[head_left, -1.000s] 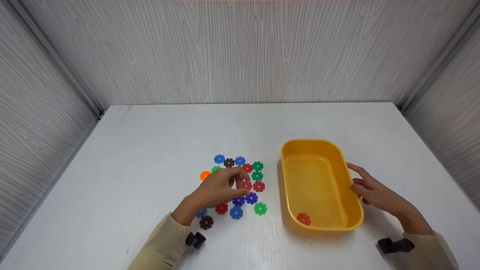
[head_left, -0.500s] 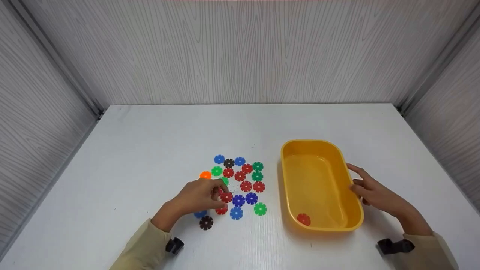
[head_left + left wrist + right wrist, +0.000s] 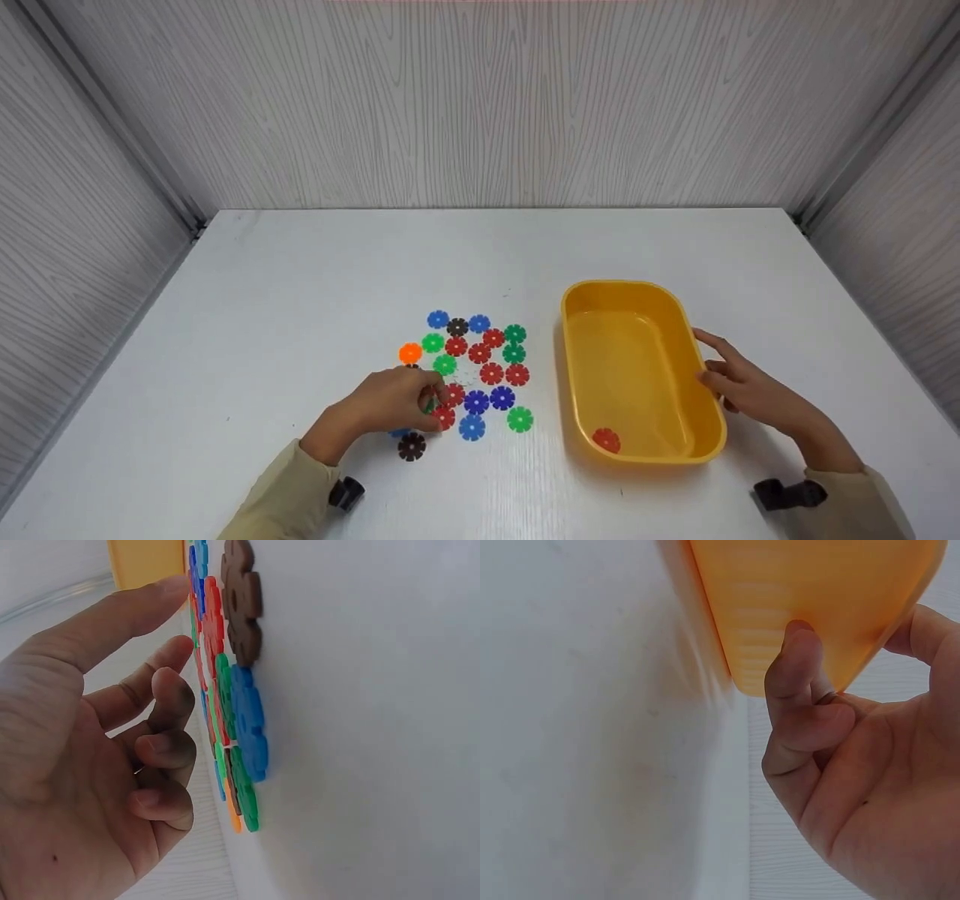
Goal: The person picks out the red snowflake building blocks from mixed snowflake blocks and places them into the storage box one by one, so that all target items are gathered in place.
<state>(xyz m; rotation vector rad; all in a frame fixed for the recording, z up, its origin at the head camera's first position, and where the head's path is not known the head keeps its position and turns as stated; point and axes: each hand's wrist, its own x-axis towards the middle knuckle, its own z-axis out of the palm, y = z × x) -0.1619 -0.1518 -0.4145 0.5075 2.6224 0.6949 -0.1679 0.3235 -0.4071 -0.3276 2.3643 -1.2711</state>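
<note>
Several flat, notched plastic building discs in red, blue, green, brown and orange lie scattered on the table. My left hand (image 3: 384,402) is low over the left side of them, thumb and index finger apart with nothing between. Near its fingertips are a red disc (image 3: 445,418) and a brown disc (image 3: 412,447); a blue disc (image 3: 249,722) shows beside the hand in the left wrist view. At the right stands a yellow plastic tub (image 3: 630,367) with one red disc (image 3: 606,441) inside. My right hand (image 3: 754,386) holds its right side, thumb at the rim, fingers against the outer wall.
The white table (image 3: 300,285) runs back to a pale wood-grain panel (image 3: 495,105), with similar panels on both sides. A green disc (image 3: 520,419) lies between the spread of discs and the tub. Black straps circle both wrists.
My left hand has moved left and toward me, from above the middle of the discs to their left side, uncovering several red and green ones. The right hand and the tub have stayed put.
</note>
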